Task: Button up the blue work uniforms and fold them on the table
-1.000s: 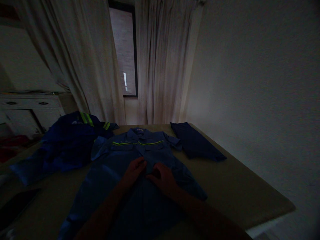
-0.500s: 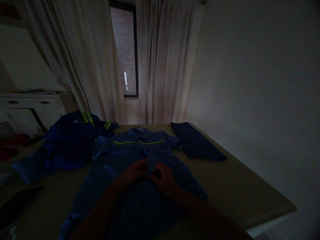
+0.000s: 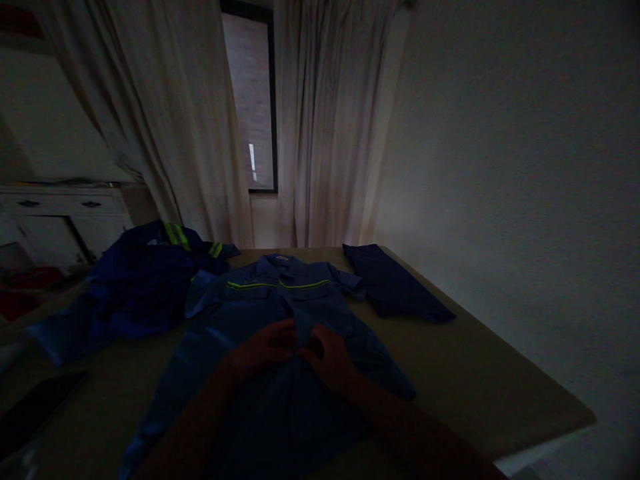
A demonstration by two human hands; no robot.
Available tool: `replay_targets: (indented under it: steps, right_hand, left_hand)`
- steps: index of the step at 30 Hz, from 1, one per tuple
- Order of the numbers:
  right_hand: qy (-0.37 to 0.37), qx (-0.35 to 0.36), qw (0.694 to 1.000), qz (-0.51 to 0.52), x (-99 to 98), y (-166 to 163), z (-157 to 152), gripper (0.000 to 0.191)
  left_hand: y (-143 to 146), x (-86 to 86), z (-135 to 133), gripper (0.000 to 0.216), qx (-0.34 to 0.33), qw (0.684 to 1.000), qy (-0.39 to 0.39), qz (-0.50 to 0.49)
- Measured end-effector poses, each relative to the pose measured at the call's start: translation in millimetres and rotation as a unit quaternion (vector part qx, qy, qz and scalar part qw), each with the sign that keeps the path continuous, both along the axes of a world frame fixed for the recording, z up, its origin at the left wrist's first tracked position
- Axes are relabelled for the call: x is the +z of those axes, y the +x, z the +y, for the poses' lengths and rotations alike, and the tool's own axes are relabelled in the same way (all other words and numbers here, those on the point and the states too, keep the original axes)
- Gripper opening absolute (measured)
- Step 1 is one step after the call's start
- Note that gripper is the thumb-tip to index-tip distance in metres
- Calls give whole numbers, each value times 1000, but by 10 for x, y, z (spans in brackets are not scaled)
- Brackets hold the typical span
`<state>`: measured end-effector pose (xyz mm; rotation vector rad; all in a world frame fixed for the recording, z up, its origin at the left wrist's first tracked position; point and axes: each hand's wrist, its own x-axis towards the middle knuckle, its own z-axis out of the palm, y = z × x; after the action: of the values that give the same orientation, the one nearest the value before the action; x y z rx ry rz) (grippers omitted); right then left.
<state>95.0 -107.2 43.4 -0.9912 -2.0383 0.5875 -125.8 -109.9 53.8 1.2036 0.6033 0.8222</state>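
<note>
A blue work shirt (image 3: 260,313) with a yellow reflective stripe across the chest lies flat, front up, on the table (image 3: 475,380). My left hand (image 3: 263,347) and my right hand (image 3: 327,357) meet at the shirt's middle front, fingers curled and pinching the cloth along the button line. The room is dim, so what the fingertips pinch is hard to make out.
A second blue garment (image 3: 135,280) with reflective stripes lies crumpled at the left. A folded dark blue piece (image 3: 393,283) sits at the right back. A dark flat object (image 3: 35,407) lies at the near left. Curtains (image 3: 320,120), a window and a white dresser (image 3: 65,213) stand behind.
Both hands have slid slightly toward me along the shirt's front, staying together at the middle. The garments have not moved.
</note>
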Motion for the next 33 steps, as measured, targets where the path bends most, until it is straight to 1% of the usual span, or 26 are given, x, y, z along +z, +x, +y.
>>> replay_targets:
  steps: [3,6,10,14,16,19,21,25,27,29,31,33]
  right_hand:
    - [-4,10,1000,2,14,9,5,27]
    - [-12,33,999,5,34,25,10,24]
    - [-12,61,998,-1,59,44,5,18]
    - [-4,88,996,-9,76,53,-4,16]
    - [-4,103,995,-10,71,59,-1,16]
    - [-11,107,994,-7,64,72,13,19]
    - [-27,111,993,-3,71,84,26,20]
    - [-85,132,988,10,96,106,65,26]
    - [-107,135,985,17,92,109,87,31]
    - [-111,127,986,14,71,105,103,34]
    - [-93,107,990,1,43,95,110,34]
    - [-70,87,994,-12,21,87,108,34]
  left_hand:
    - [-14,-75,30,67,28,999,-3,16]
    - [-8,-107,44,66,48,998,-2,28]
    - [24,-64,35,65,30,999,12,16]
    - [53,-18,25,62,29,999,16,10]
    - [58,-23,28,62,28,999,16,4]
    - [54,-52,37,62,28,1000,13,-5]
    - [47,-68,41,62,29,1000,10,-8]
    - [44,-68,37,63,34,999,12,10]
    - [50,-52,30,64,27,999,16,21]
    - [59,-32,21,63,8,999,26,18]
    - [64,-17,13,62,-4,999,34,9]
    - [65,-10,8,61,-3,999,32,7]
